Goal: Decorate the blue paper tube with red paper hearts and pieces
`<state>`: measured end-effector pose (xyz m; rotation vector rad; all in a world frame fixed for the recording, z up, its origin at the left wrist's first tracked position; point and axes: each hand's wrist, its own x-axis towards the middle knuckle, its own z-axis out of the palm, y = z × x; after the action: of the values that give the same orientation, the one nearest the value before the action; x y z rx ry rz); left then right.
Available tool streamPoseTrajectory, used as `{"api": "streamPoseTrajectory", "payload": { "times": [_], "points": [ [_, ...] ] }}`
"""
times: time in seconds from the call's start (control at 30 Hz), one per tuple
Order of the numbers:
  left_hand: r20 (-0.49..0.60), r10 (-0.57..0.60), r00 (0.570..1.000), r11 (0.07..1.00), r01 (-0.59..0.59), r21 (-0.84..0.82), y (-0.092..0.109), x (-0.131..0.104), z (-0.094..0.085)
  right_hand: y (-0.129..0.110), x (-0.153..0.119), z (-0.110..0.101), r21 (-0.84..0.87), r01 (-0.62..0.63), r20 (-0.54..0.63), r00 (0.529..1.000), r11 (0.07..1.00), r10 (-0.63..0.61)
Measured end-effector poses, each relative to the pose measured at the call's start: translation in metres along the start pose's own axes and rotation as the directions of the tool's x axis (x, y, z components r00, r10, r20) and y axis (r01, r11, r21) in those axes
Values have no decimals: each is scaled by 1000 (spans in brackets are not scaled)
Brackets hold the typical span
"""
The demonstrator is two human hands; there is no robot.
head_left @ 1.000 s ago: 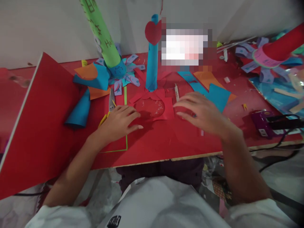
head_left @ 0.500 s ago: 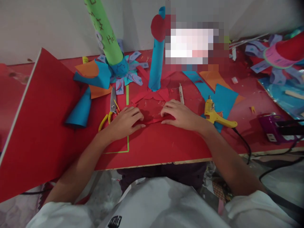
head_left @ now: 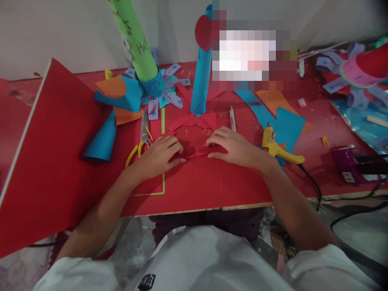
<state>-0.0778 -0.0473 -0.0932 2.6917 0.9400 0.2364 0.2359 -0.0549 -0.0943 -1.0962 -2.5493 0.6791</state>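
A thin red paper strip (head_left: 197,154) spans between the left hand (head_left: 165,155) and right hand (head_left: 228,148), fingers curled; whether they pinch it, I cannot tell. Uneven pulling could tear it; swinging the right hand outward could knock the yellow plastic glue gun (head_left: 278,149) beside its wrist.

Green tube (head_left: 133,44) got chopped by the top edge, red tube (head_left: 374,60) by the right one. Blocky blur (head_left: 251,52) ate part of the heart (head_left: 203,33). Left hand (head_left: 163,155) and right hand (head_left: 228,147) hid the ends of the red strip (head_left: 197,154), so couldn't tell the grip.
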Motion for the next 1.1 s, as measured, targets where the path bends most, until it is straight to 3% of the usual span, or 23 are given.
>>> {"api": "streamPoseTrajectory", "payload": {
  "times": [0.2,0.33,0.43,0.5,0.7,0.8,1.1],
  "points": [
    [-14,6,1000,1000,-6,-14,0,0,0,-9,-2,-2,19,51,-162,986,999,-47],
    [-37,27,999,1000,-27,-9,-2,-1,3,-11,-2,-4,-45,-40,-324,946,998,23],
    [-36,28,999,999,-29,-18,-3,-1,4,-12,-4,-8,-46,-93,-377,924,995,69],
    [-33,20,999,1000,-21,-23,-3,-1,4,-11,-5,-8,-6,-46,-360,932,999,41],
    [-27,11,1000,1000,-11,-5,-3,-1,4,-9,-2,2,21,234,-139,964,972,-229],
    [-31,20,999,1000,-20,11,-3,-1,4,-8,-2,8,-31,245,-81,966,969,-247],
    [-42,46,998,999,-45,24,-2,-1,3,-4,-2,13,-98,215,-46,974,972,-220]
  ]
}}
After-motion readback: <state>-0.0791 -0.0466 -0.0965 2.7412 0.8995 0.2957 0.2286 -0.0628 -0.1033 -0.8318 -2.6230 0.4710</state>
